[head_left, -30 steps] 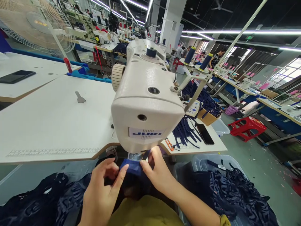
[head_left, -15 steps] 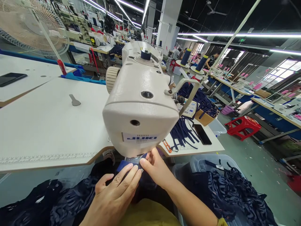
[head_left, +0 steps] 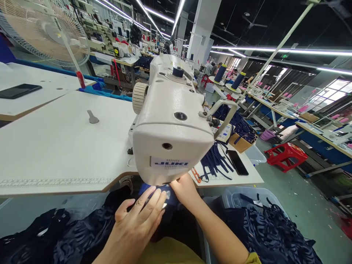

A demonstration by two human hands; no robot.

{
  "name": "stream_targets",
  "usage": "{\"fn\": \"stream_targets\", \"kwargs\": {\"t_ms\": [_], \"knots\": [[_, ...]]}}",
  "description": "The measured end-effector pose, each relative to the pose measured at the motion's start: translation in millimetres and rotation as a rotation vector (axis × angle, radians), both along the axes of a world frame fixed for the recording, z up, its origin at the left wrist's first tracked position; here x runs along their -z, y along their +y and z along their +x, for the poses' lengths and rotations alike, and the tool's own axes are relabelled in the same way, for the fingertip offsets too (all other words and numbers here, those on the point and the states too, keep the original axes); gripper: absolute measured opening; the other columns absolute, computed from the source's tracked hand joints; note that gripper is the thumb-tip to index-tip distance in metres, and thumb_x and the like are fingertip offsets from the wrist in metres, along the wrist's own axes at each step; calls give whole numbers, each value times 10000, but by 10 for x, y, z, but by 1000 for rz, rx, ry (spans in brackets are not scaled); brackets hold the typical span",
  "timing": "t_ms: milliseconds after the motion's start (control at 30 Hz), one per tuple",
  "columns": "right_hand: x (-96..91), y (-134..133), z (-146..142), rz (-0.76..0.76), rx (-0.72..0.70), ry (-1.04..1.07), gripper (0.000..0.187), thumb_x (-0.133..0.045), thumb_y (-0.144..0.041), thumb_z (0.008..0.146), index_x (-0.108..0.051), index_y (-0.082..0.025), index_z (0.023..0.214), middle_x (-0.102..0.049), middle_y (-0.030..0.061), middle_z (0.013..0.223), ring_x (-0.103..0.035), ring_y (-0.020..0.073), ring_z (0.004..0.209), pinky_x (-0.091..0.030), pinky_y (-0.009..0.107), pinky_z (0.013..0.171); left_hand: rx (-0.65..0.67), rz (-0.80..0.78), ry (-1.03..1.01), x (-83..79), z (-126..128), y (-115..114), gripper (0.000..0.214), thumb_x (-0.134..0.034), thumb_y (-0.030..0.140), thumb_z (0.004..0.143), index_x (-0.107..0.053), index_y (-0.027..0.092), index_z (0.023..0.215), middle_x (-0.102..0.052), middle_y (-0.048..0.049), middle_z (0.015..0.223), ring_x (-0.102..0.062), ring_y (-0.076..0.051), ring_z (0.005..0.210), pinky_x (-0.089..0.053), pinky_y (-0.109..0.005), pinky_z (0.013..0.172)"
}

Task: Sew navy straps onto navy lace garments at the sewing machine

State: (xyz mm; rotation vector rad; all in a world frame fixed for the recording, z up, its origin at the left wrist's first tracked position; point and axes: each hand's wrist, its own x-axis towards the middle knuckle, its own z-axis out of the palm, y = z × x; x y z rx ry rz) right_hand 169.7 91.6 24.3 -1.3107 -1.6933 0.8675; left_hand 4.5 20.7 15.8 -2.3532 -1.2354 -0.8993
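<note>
A white sewing machine (head_left: 173, 146) marked JUKI stands in front of me, and its head hides the needle area. Below it lies a piece of navy fabric (head_left: 172, 198) with a clear, shiny patch on it. My left hand (head_left: 144, 216) rests on the fabric with its fingers stretched out flat. A small silvery-white thing (head_left: 164, 205) shows beside its fingertips; its kind is unclear. At the fabric's right side, my right hand (head_left: 184, 191) has curled fingers gripping the edge. Its fingertips are tucked under the machine head and hidden.
Navy straps (head_left: 217, 161), an orange-handled tool (head_left: 195, 175) and a phone (head_left: 238, 162) lie right of the machine. Dark garments fill a plastic bin (head_left: 228, 196) at lower right; more garments (head_left: 82, 234) hang at lower left. A flat metal piece (head_left: 92, 117) lies on the tabletop.
My right hand has slid forward under the machine head, so its fingertips are now covered. My left hand stays flat on the fabric, and the silvery-white thing shows more. The view has shifted slightly.
</note>
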Motion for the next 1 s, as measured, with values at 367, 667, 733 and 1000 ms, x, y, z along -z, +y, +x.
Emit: {"fn": "stream_targets", "kwargs": {"t_ms": [367, 667, 733, 1000], "knots": [[93, 175, -37, -25, -65, -7, 159, -497, -216, 838, -641, -229, 904, -586, 1, 656, -538, 181, 699, -460, 317, 696, -94, -64, -216, 4, 116, -19, 297, -475, 294, 908, -596, 312, 1179, -687, 37, 1135, -618, -200, 1045, -299, -380, 885], [88, 175, -65, 22, -76, -65, 164, -476, -215, 849, -639, -214, 865, -610, 21, 726, -534, 178, 691, -466, 312, 681, -94, -69, -196, -7, 148, -26, 308, -472, 283, 912, -584, 286, 1198, -673, 49, 1169, -630, -200, 1021, -321, -382, 840], [85, 175, -67, 22, -80, -61, 159, -479, -216, 850, -637, -213, 868, -609, 20, 723, -531, 174, 684, -468, 307, 671, -92, -53, -191, -6, 146, -19, 304, -459, 283, 917, -589, 274, 1192, -674, 44, 1167, -629, -204, 1019, -325, -382, 830], [78, 167, -60, 15, -70, -46, 153, -485, -192, 830, -634, -226, 838, -596, 22, 699, -531, 185, 700, -465, 318, 688, -104, -56, -190, -2, 163, -25, 303, -473, 265, 911, -594, 264, 1188, -679, 39, 1157, -623, -208, 1023, -320, -378, 825]]}}
